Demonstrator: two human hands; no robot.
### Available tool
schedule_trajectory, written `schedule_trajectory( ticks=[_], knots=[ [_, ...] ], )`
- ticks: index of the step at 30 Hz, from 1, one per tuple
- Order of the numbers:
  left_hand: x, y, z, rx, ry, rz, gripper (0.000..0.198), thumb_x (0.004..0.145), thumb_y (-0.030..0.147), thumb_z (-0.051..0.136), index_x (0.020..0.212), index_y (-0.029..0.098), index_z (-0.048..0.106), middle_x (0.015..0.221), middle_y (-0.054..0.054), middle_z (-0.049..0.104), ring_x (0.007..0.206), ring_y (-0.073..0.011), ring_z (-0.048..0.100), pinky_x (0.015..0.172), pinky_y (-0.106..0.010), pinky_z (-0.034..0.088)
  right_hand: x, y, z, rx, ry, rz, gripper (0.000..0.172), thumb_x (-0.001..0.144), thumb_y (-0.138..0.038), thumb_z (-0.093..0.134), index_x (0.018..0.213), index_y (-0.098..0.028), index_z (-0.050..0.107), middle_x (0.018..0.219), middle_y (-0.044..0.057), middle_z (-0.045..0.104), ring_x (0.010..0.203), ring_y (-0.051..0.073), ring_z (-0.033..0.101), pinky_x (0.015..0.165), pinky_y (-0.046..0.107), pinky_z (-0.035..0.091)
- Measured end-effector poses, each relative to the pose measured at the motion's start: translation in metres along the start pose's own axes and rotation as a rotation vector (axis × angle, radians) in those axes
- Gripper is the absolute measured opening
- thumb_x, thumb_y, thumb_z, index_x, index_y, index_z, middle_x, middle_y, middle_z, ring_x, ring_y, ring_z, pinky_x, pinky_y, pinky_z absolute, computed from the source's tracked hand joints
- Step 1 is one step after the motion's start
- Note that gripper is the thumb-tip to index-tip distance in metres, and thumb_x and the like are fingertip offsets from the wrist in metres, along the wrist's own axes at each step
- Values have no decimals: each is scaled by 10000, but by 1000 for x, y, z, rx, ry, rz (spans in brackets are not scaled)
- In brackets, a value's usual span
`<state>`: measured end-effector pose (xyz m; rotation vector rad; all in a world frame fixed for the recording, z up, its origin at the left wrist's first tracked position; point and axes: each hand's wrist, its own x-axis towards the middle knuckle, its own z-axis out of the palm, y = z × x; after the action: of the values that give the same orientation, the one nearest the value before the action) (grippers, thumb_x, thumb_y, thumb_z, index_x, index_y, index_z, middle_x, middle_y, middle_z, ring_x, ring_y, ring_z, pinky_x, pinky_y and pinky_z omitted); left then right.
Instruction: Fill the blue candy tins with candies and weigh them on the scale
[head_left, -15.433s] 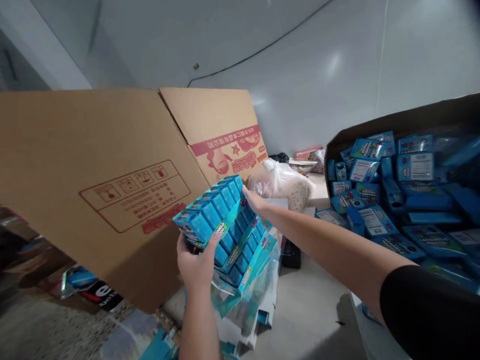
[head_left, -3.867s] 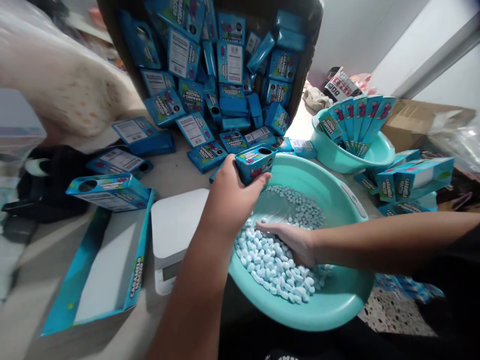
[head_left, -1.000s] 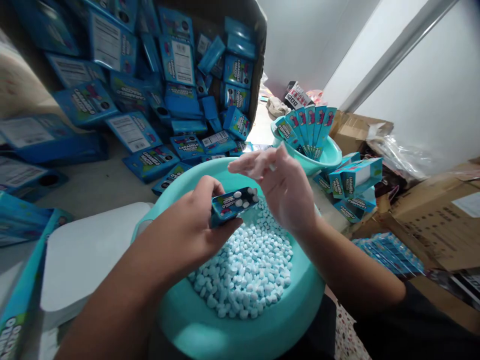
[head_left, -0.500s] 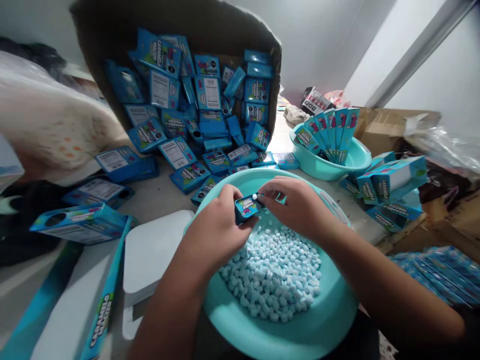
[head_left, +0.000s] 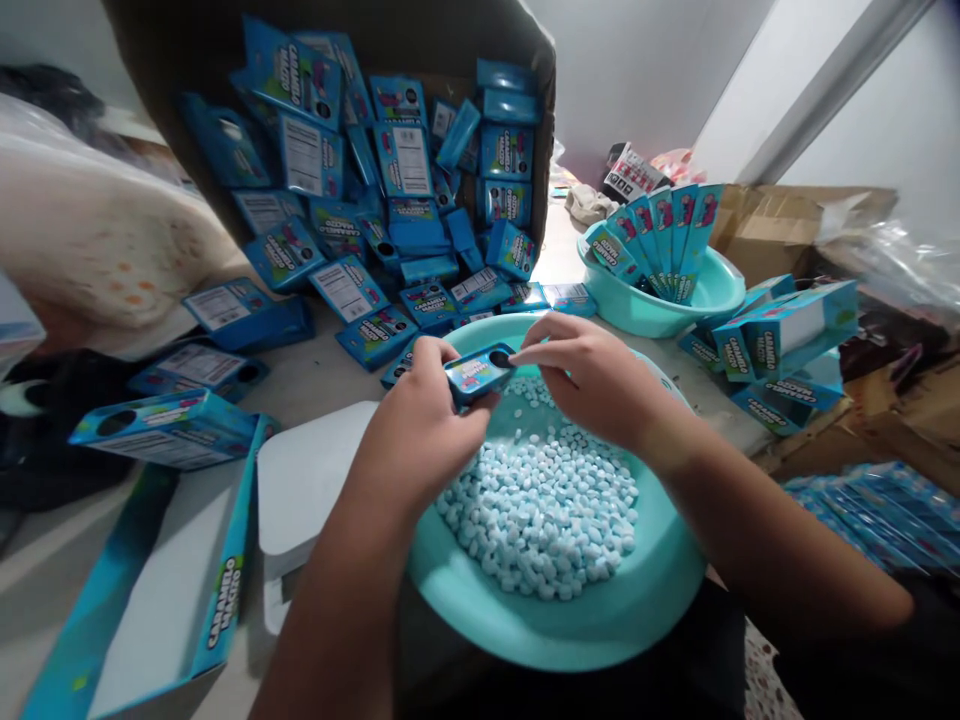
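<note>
My left hand grips a small blue candy box, tilted, with printed lettering and a dark round hole at its right end. My right hand is beside that end, its index finger stretched out to the box's edge by the hole. The other right fingers are partly bent, and no candy shows in them. Both hands are above a turquoise basin. Inside it lies a heap of small pale blue and white candies.
A cardboard carton tipped on its side spills blue boxes onto the table. A white flat-topped device and a long open display box are at left. Another turquoise basin with printed cards stands at right, near stacked display boxes.
A white candy was at the box's hole between my right fingertips; now it is out of sight and the hole shows dark. My right index finger has straightened. The view has shifted slightly.
</note>
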<state>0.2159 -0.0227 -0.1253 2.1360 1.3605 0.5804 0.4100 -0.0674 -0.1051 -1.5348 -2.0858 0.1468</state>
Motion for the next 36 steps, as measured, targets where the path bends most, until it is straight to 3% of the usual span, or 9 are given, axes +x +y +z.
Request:
schedule_trajectory(
  ticks=[3, 5, 9, 14, 22, 26, 29, 33, 36],
  knots=[
    [1, 0, 1, -18, 54, -61, 461, 812, 480, 666, 1137, 249, 435, 918, -44, 666, 735, -247, 666, 590, -306, 448, 1, 7, -1, -47, -20, 166, 369, 881, -87, 453, 1032, -187, 774, 1081, 112, 694, 1009, 240, 638, 959, 428, 489],
    [1, -1, 1, -48, 88, -84, 466, 812, 487, 667, 1134, 248, 429, 923, -48, 666, 741, -246, 665, 584, -301, 450, 2, 18, 7, 27, -136, 250, 295, 886, -160, 536, 1067, -202, 765, 1098, 112, 696, 1016, 260, 639, 989, 459, 481],
    [1, -1, 1, -100, 152, -100, 452, 819, 479, 671, 1108, 245, 414, 852, -31, 651, 720, -236, 660, 586, -294, 454, 1, 37, 50, 503, -299, 388, 276, 862, -439, 681, 1030, -232, 750, 1125, 103, 710, 1099, 290, 637, 1050, 493, 472],
    [2, -1, 2, -90, 156, -105, 450, 838, 442, 658, 1139, 241, 391, 903, -54, 669, 787, -271, 686, 626, -326, 481, -19, 15, 96, 600, -484, 176, 518, 932, -580, 543, 1223, -169, 665, 1379, 140, 621, 1354, 301, 496, 1194, 513, 318],
    [3, 1, 2, -28, 77, -126, 432, 856, 445, 642, 1147, 251, 390, 940, -78, 685, 813, -305, 701, 676, -378, 518, -47, -23, 58, 552, -793, 93, 484, 1002, -485, 476, 1323, -167, 647, 1336, 141, 660, 1230, 259, 617, 1087, 421, 450],
    [3, 0, 3, -43, 106, -140, 456, 848, 465, 657, 1138, 245, 383, 932, -78, 675, 810, -301, 695, 683, -385, 527, -53, -21, 45, 697, -840, 386, 398, 918, -516, 617, 1158, -226, 747, 1227, 89, 734, 1163, 274, 659, 1051, 444, 481],
    [4, 1, 3, -56, 135, -156, 453, 851, 470, 655, 1120, 235, 377, 958, -97, 668, 827, -302, 691, 695, -390, 527, -52, -22, 44, 892, -830, 782, 329, 854, -536, 689, 968, -239, 772, 1125, 53, 767, 1105, 255, 684, 1038, 441, 491],
    [3, 4, 3, -41, 109, -179, 440, 849, 453, 660, 1105, 240, 372, 980, -113, 672, 867, -317, 696, 703, -389, 519, -47, -37, 55, 1125, -837, 1371, 485, 884, -670, 540, 921, -230, 742, 944, 64, 778, 855, 232, 731, 886, 442, 556],
    [2, 5, 2, -29, 97, -183, 434, 841, 442, 672, 1095, 246, 379, 991, -112, 683, 884, -320, 700, 694, -378, 518, -42, -51, 74, 1243, -702, 1509, 558, 902, -700, 434, 923, -227, 729, 895, 67, 771, 808, 219, 729, 870, 426, 550]
  ],
)
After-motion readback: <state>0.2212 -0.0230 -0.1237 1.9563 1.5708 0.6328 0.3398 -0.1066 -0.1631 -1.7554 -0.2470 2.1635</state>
